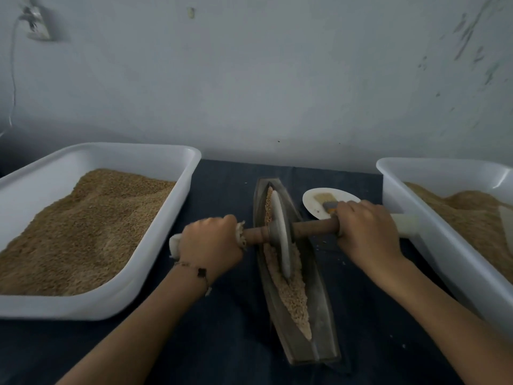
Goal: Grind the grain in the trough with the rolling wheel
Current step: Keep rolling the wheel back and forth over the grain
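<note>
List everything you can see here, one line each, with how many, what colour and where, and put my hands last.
trough: one, dark grey metal, centre of the table, running front to back
grain: tan, lying along the trough
rolling wheel: one, pale disc on a brown wooden axle, standing in the trough
tubs: two, white, full of tan grain, at far left and far right
plate: one, white, right of the trough
brush: one, tan bristles, on the plate
cloth: one, dark blue, covering the table
wall socket: one, white, upper left wall
left hand: grips the axle's left end
right hand: grips the axle's right end
</note>
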